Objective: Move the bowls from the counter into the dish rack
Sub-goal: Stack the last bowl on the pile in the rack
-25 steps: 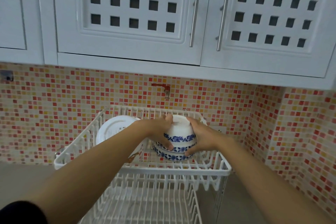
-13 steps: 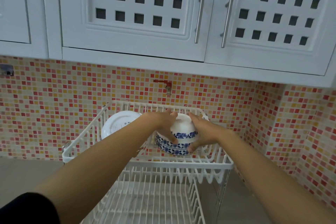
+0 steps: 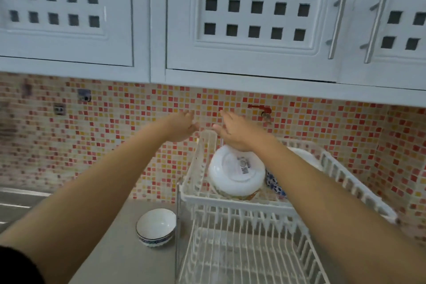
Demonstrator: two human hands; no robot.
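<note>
A white two-tier dish rack stands on the counter at the right. Its upper tier holds a white plate on edge and, behind my right forearm, blue-patterned bowls, mostly hidden. A white bowl with a blue rim sits upright on the counter just left of the rack. My left hand and my right hand hover above the rack's far left corner, both with fingers apart and holding nothing.
A beige counter runs to a steel sink edge at the left. White cabinets hang low overhead. A red tap sticks out of the mosaic wall behind the rack.
Both hands have let go of the blue-patterned bowls, which stay in the upper tier, and lifted up and left. The view has swung left, bringing the bowl on the counter into sight.
</note>
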